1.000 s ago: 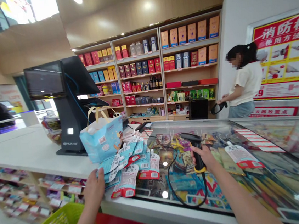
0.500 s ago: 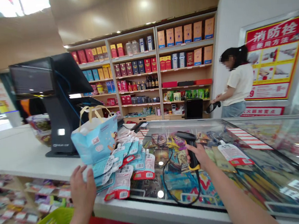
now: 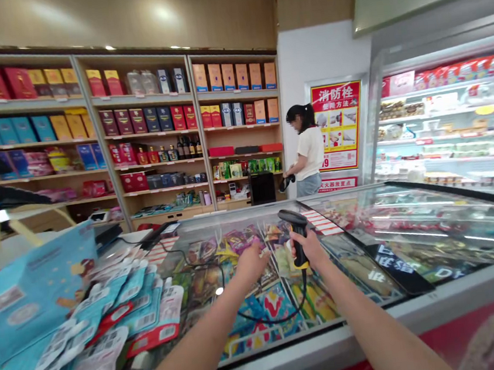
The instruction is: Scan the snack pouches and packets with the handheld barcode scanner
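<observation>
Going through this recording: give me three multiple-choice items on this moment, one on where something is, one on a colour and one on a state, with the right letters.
1. Where is the handheld barcode scanner?
A. In the right hand, over the glass freezer lid
B. On the wall shelving
C. Inside a bag

2. What colour is the gift bag?
A. Red
B. Light blue
C. Green

3. What is the left hand doing?
A. Gripping a pouch
B. Holding the scanner
C. Reaching out over the lid, holding nothing visible

1: A, the right hand's fingers wrap the scanner's grip.
2: B, the bag's printed side is light blue.
3: C, no item shows in that hand, which is out over the lid.
</observation>
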Demonstrator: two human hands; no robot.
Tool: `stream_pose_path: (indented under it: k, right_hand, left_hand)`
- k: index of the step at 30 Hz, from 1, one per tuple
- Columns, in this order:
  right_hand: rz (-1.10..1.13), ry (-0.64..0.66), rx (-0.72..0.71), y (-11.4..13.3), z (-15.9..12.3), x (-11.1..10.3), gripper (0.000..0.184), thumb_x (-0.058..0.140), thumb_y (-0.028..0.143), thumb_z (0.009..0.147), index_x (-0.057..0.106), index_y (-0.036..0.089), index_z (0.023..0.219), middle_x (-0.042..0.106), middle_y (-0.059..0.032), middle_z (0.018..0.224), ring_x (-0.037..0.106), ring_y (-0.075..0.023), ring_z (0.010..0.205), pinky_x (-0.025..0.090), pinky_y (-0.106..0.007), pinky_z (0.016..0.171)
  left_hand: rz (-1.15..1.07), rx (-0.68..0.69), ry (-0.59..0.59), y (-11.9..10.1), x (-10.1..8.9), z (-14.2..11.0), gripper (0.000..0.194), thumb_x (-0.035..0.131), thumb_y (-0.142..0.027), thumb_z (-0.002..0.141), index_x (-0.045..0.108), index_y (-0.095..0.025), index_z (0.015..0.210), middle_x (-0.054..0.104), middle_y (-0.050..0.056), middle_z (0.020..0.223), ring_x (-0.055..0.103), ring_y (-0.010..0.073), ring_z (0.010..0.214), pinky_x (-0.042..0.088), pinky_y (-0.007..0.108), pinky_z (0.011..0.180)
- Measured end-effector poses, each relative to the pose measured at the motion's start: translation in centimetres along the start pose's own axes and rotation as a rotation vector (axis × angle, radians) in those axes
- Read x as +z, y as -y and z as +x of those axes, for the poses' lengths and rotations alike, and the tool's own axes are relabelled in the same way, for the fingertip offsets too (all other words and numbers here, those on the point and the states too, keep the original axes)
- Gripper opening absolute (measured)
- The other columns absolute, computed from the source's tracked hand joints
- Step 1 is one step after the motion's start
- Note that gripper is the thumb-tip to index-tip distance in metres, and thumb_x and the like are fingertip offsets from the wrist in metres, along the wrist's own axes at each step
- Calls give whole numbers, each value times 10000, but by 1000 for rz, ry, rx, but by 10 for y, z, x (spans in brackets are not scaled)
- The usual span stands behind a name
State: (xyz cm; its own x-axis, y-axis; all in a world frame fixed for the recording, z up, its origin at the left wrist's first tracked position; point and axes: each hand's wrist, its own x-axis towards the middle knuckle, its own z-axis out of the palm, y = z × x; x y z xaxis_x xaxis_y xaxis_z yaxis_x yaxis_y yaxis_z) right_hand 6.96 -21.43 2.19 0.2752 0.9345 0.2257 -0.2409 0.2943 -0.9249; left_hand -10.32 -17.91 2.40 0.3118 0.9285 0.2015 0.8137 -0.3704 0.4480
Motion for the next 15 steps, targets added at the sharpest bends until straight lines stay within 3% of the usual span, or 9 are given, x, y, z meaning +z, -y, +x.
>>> stream_pose_path:
  k: [3,7,10,13,15]
  right_hand:
    - [-13,-95,-28,8,5,-38,386,729,427,582,491,195,779,536,74,463,467,-96,324,419,-221,320]
    - [-43,-196,-47,8,10,-76,375,742,431,575,501,193,737,538,61,449,473,-106,320,411,-228,317]
    - [-40,-228,-38,0,11,-92,362,743,438,589,484,200,671,538,52,436,473,-109,315,407,-233,319]
    - [-6,-239,-47,-10,14,-101,365,740,452,597,485,200,666,545,52,436,482,-114,321,413,-235,321]
    - [2,-228,-22,-15,16,-104,364,724,469,614,487,197,659,543,45,421,489,-121,320,419,-239,322]
  left_hand:
    - [127,-57,108,-48,30,23,576,517,-504,814,555,-65,1186,648,268,1087,591,348,1102,437,395,877]
    - [122,-134,132,-83,68,44,876,607,-540,733,312,-81,1417,556,304,1237,477,408,1228,346,515,977]
    - [89,-134,94,-92,87,59,960,701,-476,660,268,-118,1438,471,290,1347,411,400,1286,306,549,1011]
    - [-25,-209,29,-90,97,80,963,804,-332,553,343,-121,1372,538,257,1283,509,350,1210,399,443,959]
    - [-148,-272,19,-84,102,97,845,831,-234,499,460,-113,1248,628,222,1150,601,312,1092,455,353,875]
